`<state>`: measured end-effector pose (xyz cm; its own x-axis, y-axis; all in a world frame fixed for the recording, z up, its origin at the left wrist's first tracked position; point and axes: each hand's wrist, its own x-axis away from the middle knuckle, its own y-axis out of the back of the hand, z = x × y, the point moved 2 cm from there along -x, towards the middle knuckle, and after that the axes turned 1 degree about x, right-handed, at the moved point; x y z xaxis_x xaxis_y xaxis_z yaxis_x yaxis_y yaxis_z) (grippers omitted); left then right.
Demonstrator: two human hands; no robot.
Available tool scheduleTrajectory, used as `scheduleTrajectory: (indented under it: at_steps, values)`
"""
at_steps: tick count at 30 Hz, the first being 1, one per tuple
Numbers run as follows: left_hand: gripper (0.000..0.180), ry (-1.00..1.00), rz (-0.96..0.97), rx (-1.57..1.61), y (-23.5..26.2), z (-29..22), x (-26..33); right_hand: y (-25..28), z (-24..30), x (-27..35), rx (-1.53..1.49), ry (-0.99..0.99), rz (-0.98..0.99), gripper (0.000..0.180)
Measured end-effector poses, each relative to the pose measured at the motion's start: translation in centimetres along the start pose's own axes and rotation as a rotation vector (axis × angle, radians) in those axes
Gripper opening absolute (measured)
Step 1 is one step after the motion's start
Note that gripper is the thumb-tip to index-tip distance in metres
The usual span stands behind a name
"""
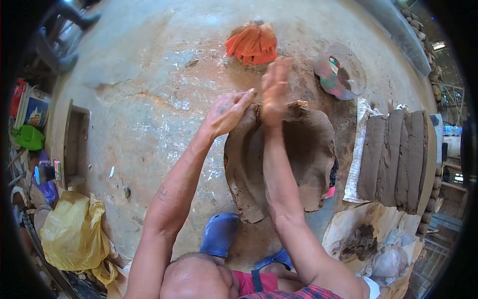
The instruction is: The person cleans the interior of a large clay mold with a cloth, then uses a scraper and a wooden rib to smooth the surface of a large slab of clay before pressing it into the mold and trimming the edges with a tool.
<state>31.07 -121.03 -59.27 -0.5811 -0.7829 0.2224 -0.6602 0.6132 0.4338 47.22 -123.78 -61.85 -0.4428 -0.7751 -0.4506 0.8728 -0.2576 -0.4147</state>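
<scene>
Green container: a smooth plastic body (29,137) is noted at the left edge.
Wooden box: a shallow, straight-sided form (77,142), coated in brown dust, is seen to the right of the green container.
Yellow bag: thin, crumpled plastic (74,231) is found at the near left, bunched into a rounded heap.
Left hand: the hand (229,113) is placed at the far left rim of the clay vessel (318,139), with the thumb extended to the right; whether the rim is clamped cannot be told.
Orange cloth: soft, gathered folds (252,45) are observed beyond the vessel.
Right hand: the hand (275,89) is blurred, raised over the far rim, its fingers stretched out straight; nothing is gripped.
Clay vessel: located right of centre, beyond the feet; a broad, rounded hollow is bounded by thick brown walls and an uneven, ragged edge.
Round disc: a thin, smeared piece with an opening (353,62) is recorded at the far right.
Clay lump: dark, rough material (362,241) is spread at the near right.
Clay slabs: thick, dense brown layers (393,154) are stacked side by side, with a wrinkled white sheet (354,169) along their left.
</scene>
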Motion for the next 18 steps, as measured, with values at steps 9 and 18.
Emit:
scheduleTrajectory:
  at_steps: [9, 18]
  values:
    - [0.071, 0.05, -0.013, 0.088, 0.6, 0.7, 1.4, -0.2, -0.3, 0.8, 0.177, -0.084, 0.111, 0.079]
    - [0.079, 0.034, -0.095, 0.312, 0.0, 3.9, 3.7, -0.1, 11.9, 5.2, 0.688, 0.112, -0.097, 0.042]
